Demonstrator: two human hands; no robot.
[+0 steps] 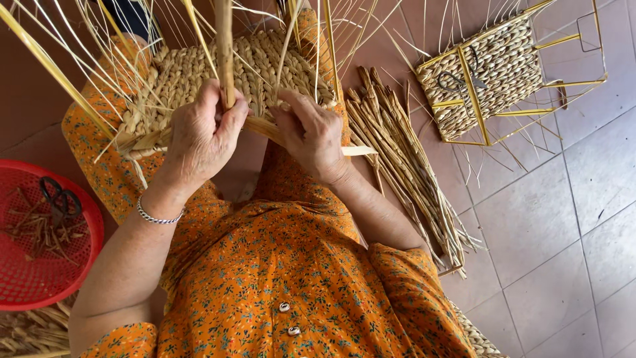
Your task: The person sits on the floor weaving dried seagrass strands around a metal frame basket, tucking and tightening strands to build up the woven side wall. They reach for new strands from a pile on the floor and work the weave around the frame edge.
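1. The left hand (202,136) is closed around a thick upright strand (225,53) of dried fibre — thumb and fingers pinch it just above the near edge of the woven basket (218,73).
2. The right hand (311,136) rests on the same near edge, its fingers curled narrow and pressing a flat strip (318,140) against the weave; the strip's pale end sticks out past the hand toward the right.
3. The woven basket lies on the person's lap, over the orange flowered dress (291,285), with loose thin strands fanning up and outward from its rim.
4. A silver bracelet (158,217) circles the left wrist.
5. A bundle of dried stalks (404,166) lies on the tiled floor (563,232) just beside the right forearm, running from near the basket toward the lower right.
6. At the upper right of the floor sits a second woven panel on a yellow wire frame (483,73) — a pair of scissors (460,81) lies on top of it.
7. At the left edge, a red plastic basket (33,278) holds short fibre scraps and another pair of dark scissors (61,199).
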